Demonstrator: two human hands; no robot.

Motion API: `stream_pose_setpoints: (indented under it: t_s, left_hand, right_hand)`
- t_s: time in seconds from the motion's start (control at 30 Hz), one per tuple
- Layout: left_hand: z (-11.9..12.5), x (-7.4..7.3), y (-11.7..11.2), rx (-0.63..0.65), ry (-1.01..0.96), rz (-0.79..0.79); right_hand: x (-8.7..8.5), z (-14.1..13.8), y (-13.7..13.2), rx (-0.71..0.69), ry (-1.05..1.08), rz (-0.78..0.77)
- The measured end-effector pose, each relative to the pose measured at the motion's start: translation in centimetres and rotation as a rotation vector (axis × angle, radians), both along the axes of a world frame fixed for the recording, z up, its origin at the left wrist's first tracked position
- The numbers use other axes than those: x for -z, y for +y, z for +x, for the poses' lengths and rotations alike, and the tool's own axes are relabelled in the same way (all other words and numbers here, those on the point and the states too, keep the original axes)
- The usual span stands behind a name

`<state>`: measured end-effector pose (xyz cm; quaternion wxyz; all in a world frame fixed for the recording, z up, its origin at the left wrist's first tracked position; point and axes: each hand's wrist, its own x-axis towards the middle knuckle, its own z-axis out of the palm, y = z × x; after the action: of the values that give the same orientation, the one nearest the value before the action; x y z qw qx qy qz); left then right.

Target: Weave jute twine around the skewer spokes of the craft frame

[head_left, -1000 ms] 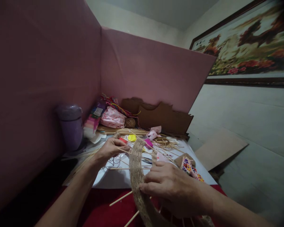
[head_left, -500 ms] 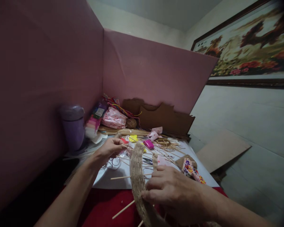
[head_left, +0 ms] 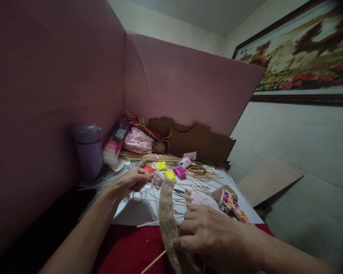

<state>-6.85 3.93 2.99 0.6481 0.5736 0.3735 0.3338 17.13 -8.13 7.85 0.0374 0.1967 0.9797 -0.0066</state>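
In front of me stands a curved woven band of brown twine [head_left: 167,207], with thin wooden sticks [head_left: 148,224] passing through it and poking out to the left. My left hand [head_left: 135,179] is closed, thumb and finger pinching the end of a stick near the band's top. My right hand [head_left: 207,232] is wrapped round the band's right side, its thumb on the lower part of the weave. A second narrow woven strip [head_left: 188,199] and pink-patterned cloth [head_left: 198,198] show just beyond my right fingers, which hide part of the work.
Yellow packets [head_left: 161,166], a magenta packet [head_left: 180,172] and scissors [head_left: 178,191] lie on the white tabletop. Behind are a twine ball [head_left: 159,147], bundled sticks [head_left: 148,157] and torn cardboard [head_left: 188,139]. A purple bin [head_left: 89,156] stands left; flowered fabric [head_left: 231,205] lies right.
The woven band has tipped slightly and shifted a little right and down, its sticks moving with it. Both hands keep their grip, moving only slightly.
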Motion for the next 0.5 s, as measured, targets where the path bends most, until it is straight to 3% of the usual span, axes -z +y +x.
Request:
stream_pose_setpoints:
  t_s: [0.13,0.2,0.37,0.5]
  left_hand:
    - [0.89,0.11,0.14,-0.168,0.198,0.279]
    - [1.04,0.12,0.14,-0.138,0.23,0.332]
    - [0.56,-0.26,-0.35,0.075,0.274,0.294]
    - [0.6,-0.61,-0.65,0.05,0.247,0.372]
  right_hand:
    - [0.68,0.31,0.22,0.01,-0.009,-0.039]
    - [0.9,0.44,0.36,0.014,-0.025,-0.054]
    - [0.81,0.53,0.59,0.039,-0.055,-0.073]
    - [0.5,0.28,0.46,0.033,-0.068,-0.095]
